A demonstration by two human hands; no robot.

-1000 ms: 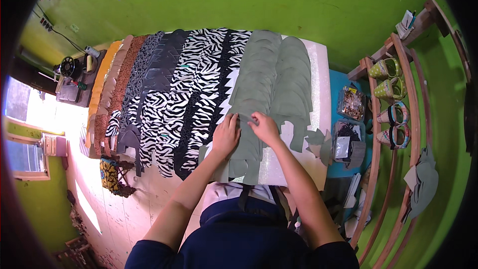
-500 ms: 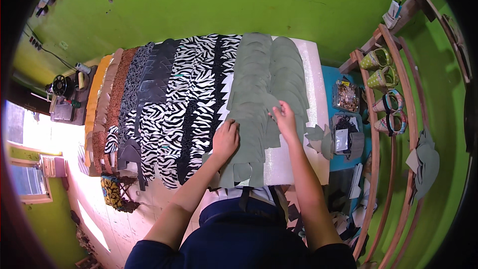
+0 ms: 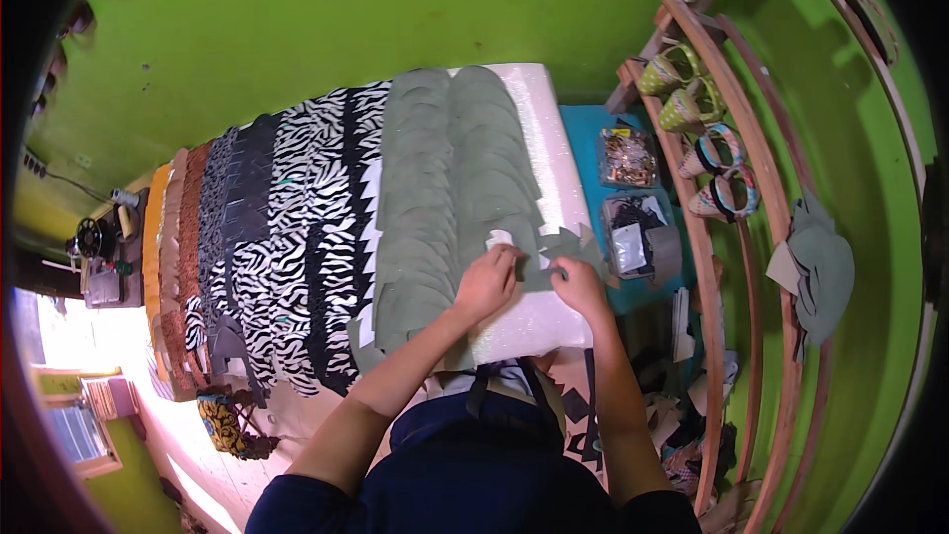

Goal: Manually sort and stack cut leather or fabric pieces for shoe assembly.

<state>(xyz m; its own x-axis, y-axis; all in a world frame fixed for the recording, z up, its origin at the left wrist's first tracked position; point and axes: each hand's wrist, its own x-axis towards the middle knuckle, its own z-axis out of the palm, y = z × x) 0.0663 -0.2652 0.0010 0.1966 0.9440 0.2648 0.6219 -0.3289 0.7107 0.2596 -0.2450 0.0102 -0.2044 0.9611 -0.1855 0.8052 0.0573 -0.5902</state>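
Two long rows of overlapping grey-green cut pieces [image 3: 420,208] with rounded ends cover the middle of the table. At the near end of the right row, my left hand [image 3: 488,282] is closed, thumb and fingers pinched on a grey-green piece whose pale corner [image 3: 500,236] shows above the knuckles. A short way to its right my right hand [image 3: 583,291] has its fingers curled in, next to some loose pointed grey-green offcuts [image 3: 568,243]. Whatever lies in its fingers is hidden. The whitish glittery table cover [image 3: 529,321] shows below both hands.
Rows of zebra-print pieces [image 3: 292,237], dark, brown and orange pieces lie on the left. Right of the table, clear plastic boxes [image 3: 629,157] stand on a blue surface [image 3: 583,129]. A wooden rack [image 3: 756,129] holds patterned sandals [image 3: 692,104]. A sewing machine wheel [image 3: 89,239] is far left.
The view has swung right. My left hand has moved from the left row to the right row's near end, and my right hand has come down toward me, close beside it.
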